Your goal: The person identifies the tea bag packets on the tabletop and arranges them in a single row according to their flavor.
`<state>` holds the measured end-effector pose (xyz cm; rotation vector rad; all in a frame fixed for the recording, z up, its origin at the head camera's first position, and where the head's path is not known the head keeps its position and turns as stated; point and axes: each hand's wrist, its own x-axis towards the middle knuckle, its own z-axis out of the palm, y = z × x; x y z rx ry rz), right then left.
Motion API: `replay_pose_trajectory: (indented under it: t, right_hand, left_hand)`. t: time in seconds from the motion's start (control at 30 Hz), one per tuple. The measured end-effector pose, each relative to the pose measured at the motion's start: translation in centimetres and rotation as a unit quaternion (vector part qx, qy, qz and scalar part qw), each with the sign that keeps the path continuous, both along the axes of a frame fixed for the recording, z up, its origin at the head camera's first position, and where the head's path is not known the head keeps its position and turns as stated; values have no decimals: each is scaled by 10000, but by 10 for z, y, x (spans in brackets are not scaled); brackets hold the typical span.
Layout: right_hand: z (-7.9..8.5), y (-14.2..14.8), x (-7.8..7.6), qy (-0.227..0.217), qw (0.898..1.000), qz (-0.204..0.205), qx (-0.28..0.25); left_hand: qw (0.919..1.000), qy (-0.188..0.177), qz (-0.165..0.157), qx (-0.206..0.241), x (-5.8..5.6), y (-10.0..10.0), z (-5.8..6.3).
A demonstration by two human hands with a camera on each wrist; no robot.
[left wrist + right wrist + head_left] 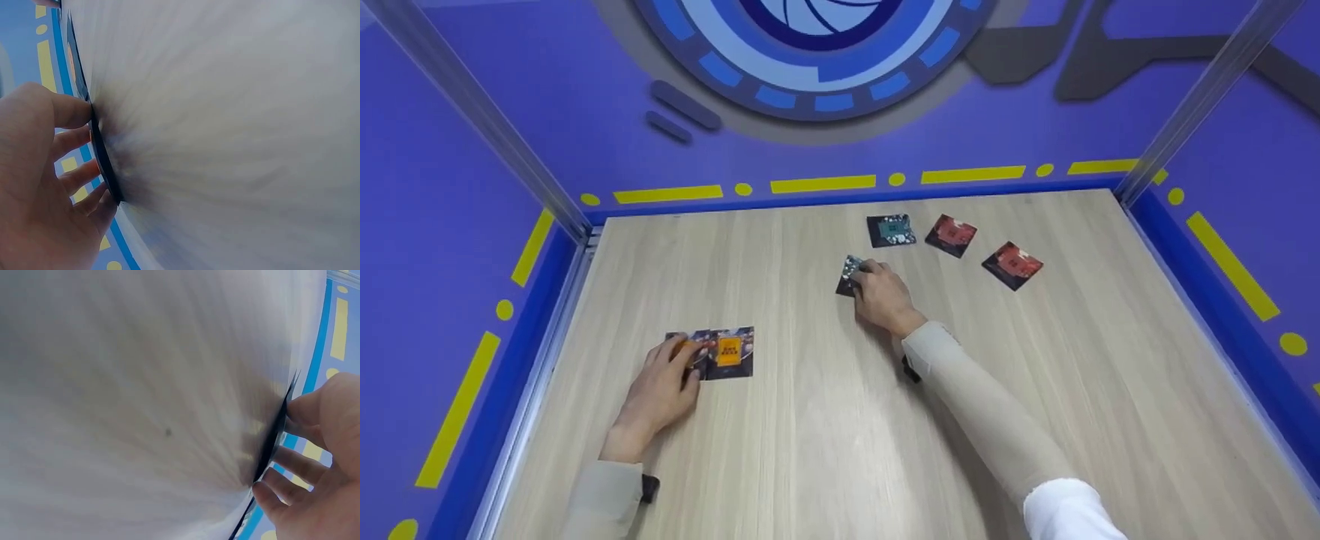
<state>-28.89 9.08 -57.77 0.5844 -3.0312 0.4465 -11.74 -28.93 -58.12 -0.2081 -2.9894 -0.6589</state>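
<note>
My left hand rests fingertips and thumb on an orange-and-black square card, covering much of it. Edge to edge with that one lies a second orange card, flat and uncovered. In the left wrist view, the thumb and spread fingers of my left hand meet the thin dark card. Farther off, my right hand holds a dark card with pale speckles, partly hidden under the fingers. The right wrist view shows this card edge-on, with the right hand's thumb and fingers spanning it.
A teal-and-black card lies beyond the right hand. Beside it are a red card and another red card, both turned at an angle. Purple panels border the wooden table at the back and sides.
</note>
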Motion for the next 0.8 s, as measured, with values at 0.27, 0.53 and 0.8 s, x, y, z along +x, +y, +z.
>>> replay_pose_trajectory:
  t: [0.27,0.53,0.8]
  right_hand:
    - [-2,-1,5,49,9999,107,59]
    - [1,-5,9,74,9995,315,48]
    - [4,-11,19,204,9980,602,61]
  left_hand:
    - [10000,-45,64,-30,1,1,-3]
    - [9999,-104,75,-52,0,1,0]
    - [9999,-112,61,-35,-1,1,1]
